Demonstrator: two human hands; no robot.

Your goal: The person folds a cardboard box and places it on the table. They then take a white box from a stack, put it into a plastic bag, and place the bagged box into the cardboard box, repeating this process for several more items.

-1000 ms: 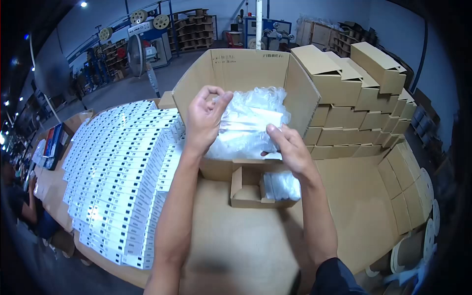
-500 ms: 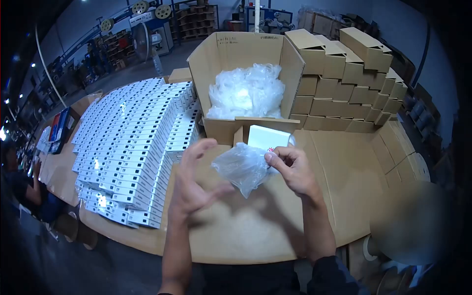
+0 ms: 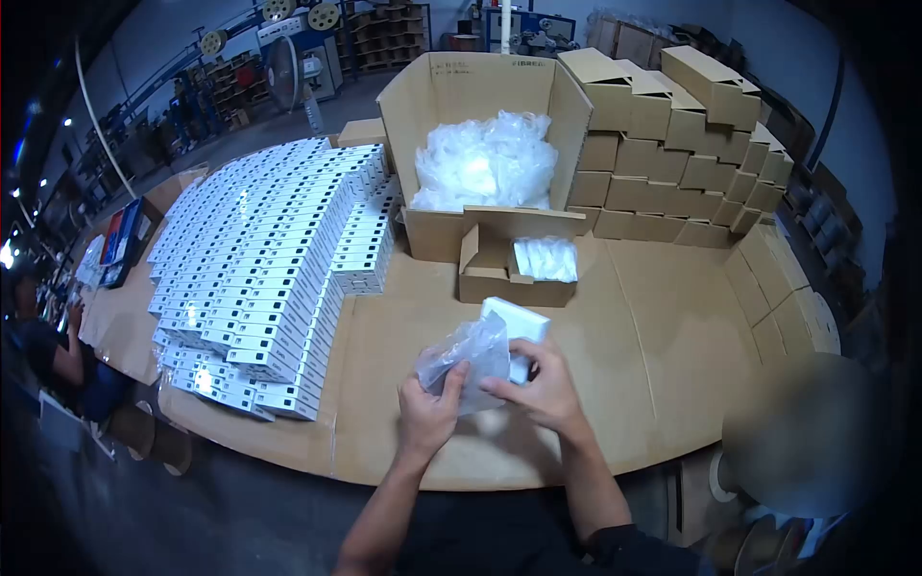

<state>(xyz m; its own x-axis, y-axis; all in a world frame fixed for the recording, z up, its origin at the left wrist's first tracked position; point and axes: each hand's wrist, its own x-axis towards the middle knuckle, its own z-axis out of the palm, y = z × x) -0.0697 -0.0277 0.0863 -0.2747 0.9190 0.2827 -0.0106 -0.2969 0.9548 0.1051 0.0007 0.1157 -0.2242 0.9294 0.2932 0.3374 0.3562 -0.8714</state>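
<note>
My left hand (image 3: 429, 413) is closed on a clear plastic bag (image 3: 471, 355), the thumb pressed on its near side. A small white box (image 3: 521, 319) is gripped in my right hand (image 3: 547, 392), whose fingers wrap its near right side. The bag overlaps the left part of the box. Both hands are close together above the cardboard-covered table (image 3: 384, 384). Just beyond them stands an open brown carton (image 3: 504, 290) with several plastic-wrapped items (image 3: 545, 259) in its right part.
Stacked white boxes (image 3: 279, 240) with printed labels fill the table's left side. A large open carton (image 3: 437, 235) at the back holds a heap of clear bags (image 3: 485, 163). Brown cartons (image 3: 653, 158) are piled at back right. A person (image 3: 62, 350) sits at far left.
My left hand has gone from spread fingers to gripping the bag. Both hands, with the white box and bag, have come nearer to me, uncovering the small carton behind.
</note>
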